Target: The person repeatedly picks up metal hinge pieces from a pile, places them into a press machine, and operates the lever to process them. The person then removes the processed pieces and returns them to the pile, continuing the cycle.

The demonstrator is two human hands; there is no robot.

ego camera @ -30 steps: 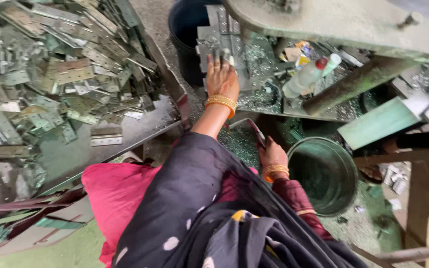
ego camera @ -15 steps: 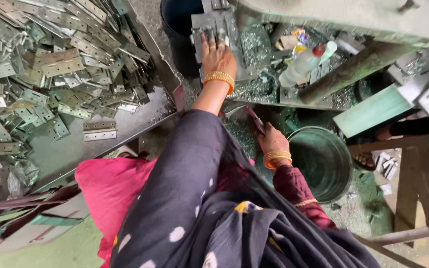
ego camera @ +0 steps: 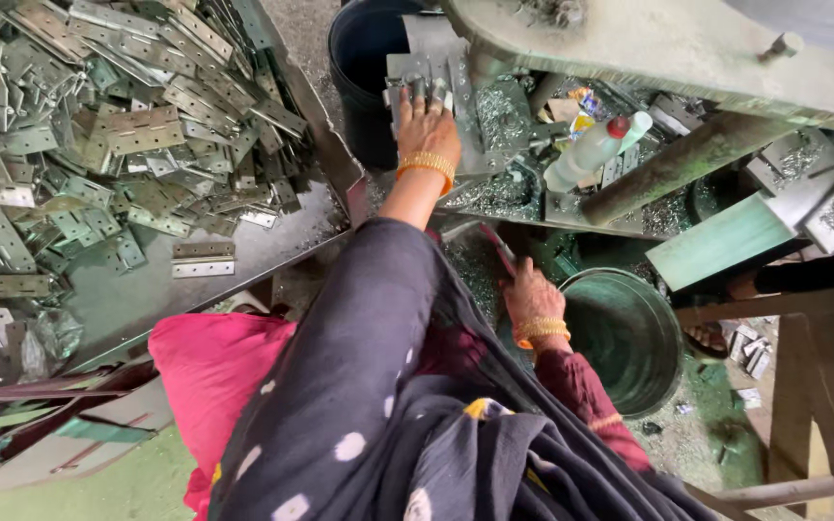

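My left hand, with a gold bangle at the wrist, reaches forward onto the grey metal fixture of a press machine. Its fingers curl over a small metal hinge piece lying there. My right hand, also with a bangle, is lower down beside the green bucket. It grips a thin lever with a reddish handle that slants up toward the machine bed. A dark dotted sleeve covers my left arm.
A big heap of flat metal hinges fills a tray on the left. A black bucket stands behind the fixture. A plastic bottle with a red cap and metal shavings lie on the machine bed. A wooden frame is at the right.
My left hand has slid forward on the fixture and closed its fingers over the hinge piece. My right hand has stayed on the lever. The view has shifted slightly.
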